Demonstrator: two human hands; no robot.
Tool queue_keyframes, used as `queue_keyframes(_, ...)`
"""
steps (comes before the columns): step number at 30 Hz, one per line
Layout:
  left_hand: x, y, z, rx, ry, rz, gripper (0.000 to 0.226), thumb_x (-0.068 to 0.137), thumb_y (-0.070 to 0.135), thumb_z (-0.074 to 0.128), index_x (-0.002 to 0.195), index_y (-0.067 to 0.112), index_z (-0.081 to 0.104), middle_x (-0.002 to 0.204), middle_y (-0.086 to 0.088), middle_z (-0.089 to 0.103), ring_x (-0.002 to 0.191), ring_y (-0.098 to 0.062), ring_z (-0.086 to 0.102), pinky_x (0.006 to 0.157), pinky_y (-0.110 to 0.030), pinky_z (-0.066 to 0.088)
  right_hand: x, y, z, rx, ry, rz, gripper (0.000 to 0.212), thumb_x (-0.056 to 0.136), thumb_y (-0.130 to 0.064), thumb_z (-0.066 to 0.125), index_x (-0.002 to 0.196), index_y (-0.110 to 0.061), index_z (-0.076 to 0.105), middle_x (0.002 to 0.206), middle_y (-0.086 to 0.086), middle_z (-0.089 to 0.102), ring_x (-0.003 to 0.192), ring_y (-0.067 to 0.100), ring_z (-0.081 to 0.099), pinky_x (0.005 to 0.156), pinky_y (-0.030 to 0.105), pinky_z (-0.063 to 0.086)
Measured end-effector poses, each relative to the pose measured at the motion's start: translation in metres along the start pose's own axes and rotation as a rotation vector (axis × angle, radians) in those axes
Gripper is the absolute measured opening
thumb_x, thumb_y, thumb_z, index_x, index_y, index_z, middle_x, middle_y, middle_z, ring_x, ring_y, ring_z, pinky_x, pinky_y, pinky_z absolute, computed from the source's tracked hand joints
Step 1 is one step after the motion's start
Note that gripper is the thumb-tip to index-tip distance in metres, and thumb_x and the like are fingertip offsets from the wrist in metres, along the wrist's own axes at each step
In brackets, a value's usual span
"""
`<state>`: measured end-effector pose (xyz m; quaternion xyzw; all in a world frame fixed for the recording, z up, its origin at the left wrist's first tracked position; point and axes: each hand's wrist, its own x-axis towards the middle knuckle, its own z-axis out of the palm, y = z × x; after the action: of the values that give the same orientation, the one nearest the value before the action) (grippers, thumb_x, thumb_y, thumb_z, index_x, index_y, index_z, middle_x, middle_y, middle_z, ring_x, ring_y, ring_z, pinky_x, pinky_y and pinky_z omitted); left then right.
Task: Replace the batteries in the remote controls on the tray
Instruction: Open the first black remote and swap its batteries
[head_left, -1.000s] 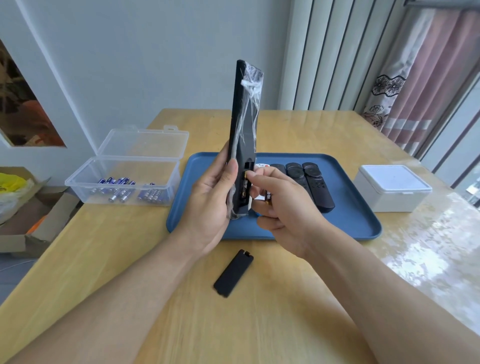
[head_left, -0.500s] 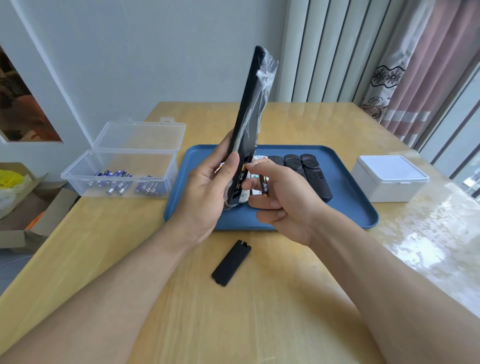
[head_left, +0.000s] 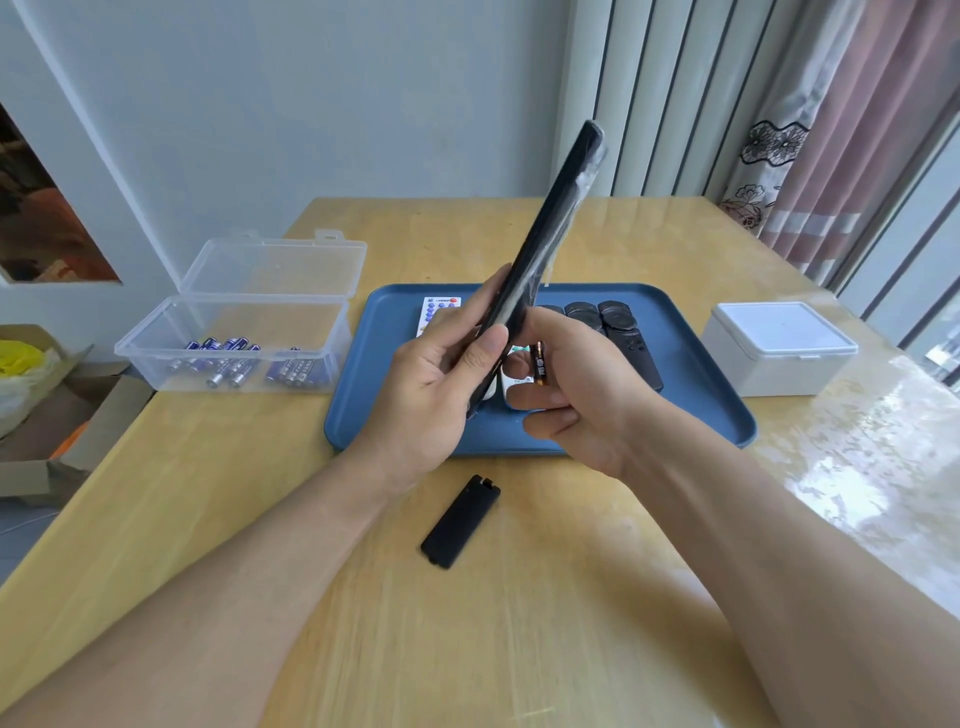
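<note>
On the wooden table (head_left: 519, 649) a loose black battery cover (head_left: 460, 521) lies flat in front of the blue tray (head_left: 691, 395), near the forearms. A clear plastic box (head_left: 234, 338) with its lid folded back holds blue batteries (head_left: 244, 361) to the left of the tray; a closed white box (head_left: 779, 348) sits to its right. The left hand (head_left: 436, 384) grips the lower end of a long black remote (head_left: 545, 249), tilted up toward the right and wrapped in thin clear film. The right hand (head_left: 576, 395) pinches a dark, gold-banded battery (head_left: 539, 364) just beside the remote's base. On the tray behind the hands lie black remotes (head_left: 618, 322) and a white one (head_left: 436, 312), partly hidden. Pale walls, vertical blinds and a pink curtain (head_left: 857, 130) stand behind
</note>
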<state>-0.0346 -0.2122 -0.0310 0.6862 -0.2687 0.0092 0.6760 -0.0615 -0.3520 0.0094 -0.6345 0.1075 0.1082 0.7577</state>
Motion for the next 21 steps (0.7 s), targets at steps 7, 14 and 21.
queue_keyframes(7, 0.001, -0.002, 0.002, 0.019, 0.013, 0.016, 0.047, 0.102, 0.030, 0.053, 0.149, 0.034, 0.049, 0.134, -0.014, 0.063, 0.105, -0.024, 0.064, 0.111, -0.049, 0.045, -0.001, 0.000, 0.001, -0.003, 0.042, -0.029, 0.008, 0.086, -0.015, 0.045, 0.083, -0.022, 0.044, 0.065, -0.004, 0.041, 0.047, 0.010, 0.020, 0.039, 0.021, 0.014)
queue_keyframes(14, 0.002, 0.002, 0.003, -0.243, 0.091, -0.077, 0.050, 0.101, 0.032, 0.054, 0.150, 0.030, 0.048, 0.144, 0.002, 0.061, 0.123, -0.016, 0.059, 0.117, -0.050, 0.038, -0.003, 0.011, 0.011, -0.145, 0.142, -0.221, 0.004, 0.095, -0.022, 0.055, 0.096, -0.020, 0.052, 0.074, -0.006, 0.057, 0.046, 0.008, 0.034, 0.040, 0.019, 0.027)
queue_keyframes(21, 0.002, -0.001, 0.005, -0.289, 0.189, -0.088, 0.059, 0.093, 0.032, 0.057, 0.151, 0.024, 0.047, 0.138, 0.006, 0.065, 0.131, -0.015, 0.058, 0.117, -0.045, 0.039, 0.006, 0.021, 0.011, -0.449, 0.293, -0.480, 0.012, 0.094, -0.031, 0.065, 0.102, -0.023, 0.060, 0.060, -0.015, 0.060, 0.047, 0.000, 0.048, 0.049, 0.018, 0.036)
